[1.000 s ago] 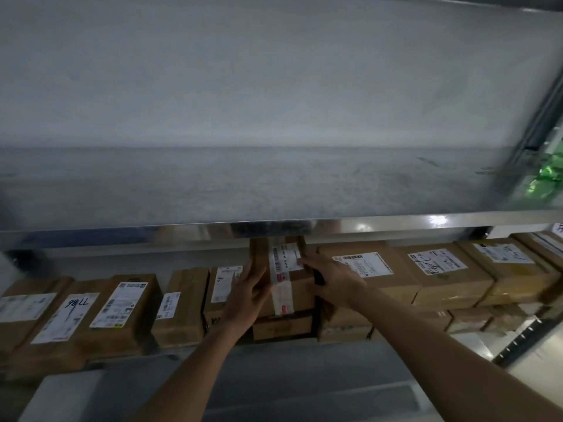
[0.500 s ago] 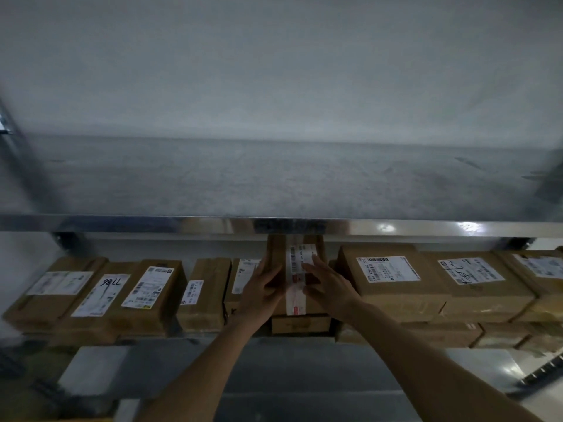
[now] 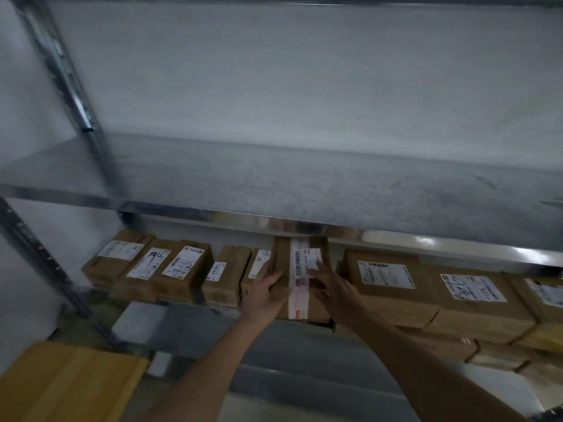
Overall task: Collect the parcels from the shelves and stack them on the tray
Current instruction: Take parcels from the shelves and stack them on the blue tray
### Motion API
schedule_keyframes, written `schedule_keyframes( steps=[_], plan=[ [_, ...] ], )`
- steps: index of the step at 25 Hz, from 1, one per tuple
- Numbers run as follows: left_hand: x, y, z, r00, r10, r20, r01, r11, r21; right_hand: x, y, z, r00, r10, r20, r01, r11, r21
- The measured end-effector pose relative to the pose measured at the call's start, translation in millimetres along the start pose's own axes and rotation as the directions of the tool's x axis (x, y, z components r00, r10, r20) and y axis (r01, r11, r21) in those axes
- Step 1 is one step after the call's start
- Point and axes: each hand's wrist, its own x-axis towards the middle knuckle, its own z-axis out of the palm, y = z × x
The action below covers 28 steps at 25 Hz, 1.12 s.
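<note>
A brown cardboard parcel (image 3: 292, 260) with a white label and a strip of white-and-red tape sits in the middle of the lower shelf (image 3: 213, 306), between two rows of similar parcels. My left hand (image 3: 268, 290) grips its left side. My right hand (image 3: 332, 287) holds its right side, fingers lying over the label. The parcel's front end sticks out past the shelf edge. More labelled parcels lie to the left (image 3: 182, 266) and, stacked two high, to the right (image 3: 393, 281). No tray can be made out for certain.
The bare metal shelf above (image 3: 304, 190) overhangs the parcels closely. A steel upright (image 3: 61, 71) stands at the left. A yellow-brown flat surface (image 3: 67, 382) lies at the bottom left, and a grey block (image 3: 137, 321) sits under the lower shelf.
The view has swung to the left and down. Both hands have stayed on the middle parcel, which has come a little forward off the shelf.
</note>
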Motion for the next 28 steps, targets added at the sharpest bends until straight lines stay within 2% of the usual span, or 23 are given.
schedule_keyframes(
  steps=[3,5,9,12,17,20,23,28],
  plan=[
    [-43,18,-6,0.993,-0.082,-0.086,0.078,0.996,-0.042,-21,-14,-1,0.997,-0.072,0.042,0.072,0.997,0.008],
    [-80,32,-10,0.98,-0.111,-0.162,0.107,0.994,-0.034,-41,-26,-3,0.988,-0.131,0.085,0.134,0.99,-0.031],
    [-159,62,-27,0.936,-0.14,-0.323,0.14,0.99,-0.024,-80,-67,-5,0.945,-0.291,0.148,0.294,0.956,0.005],
    [-217,81,-57,0.866,-0.189,-0.463,0.234,0.971,0.042,-102,-118,1,0.897,-0.398,0.191,0.4,0.916,0.031],
    [-305,106,-128,0.741,-0.183,-0.646,0.297,0.952,0.07,-131,-229,21,0.794,-0.561,0.236,0.556,0.826,0.093],
    [-357,106,-181,0.62,-0.203,-0.757,0.345,0.938,0.031,-147,-306,43,0.714,-0.658,0.24,0.65,0.75,0.125],
    [-405,100,-232,0.528,-0.194,-0.827,0.402,0.915,0.043,-162,-376,71,0.639,-0.724,0.258,0.705,0.686,0.179],
    [-472,79,-284,0.422,-0.232,-0.876,0.437,0.899,-0.027,-184,-456,118,0.545,-0.776,0.317,0.751,0.62,0.228]
  ],
)
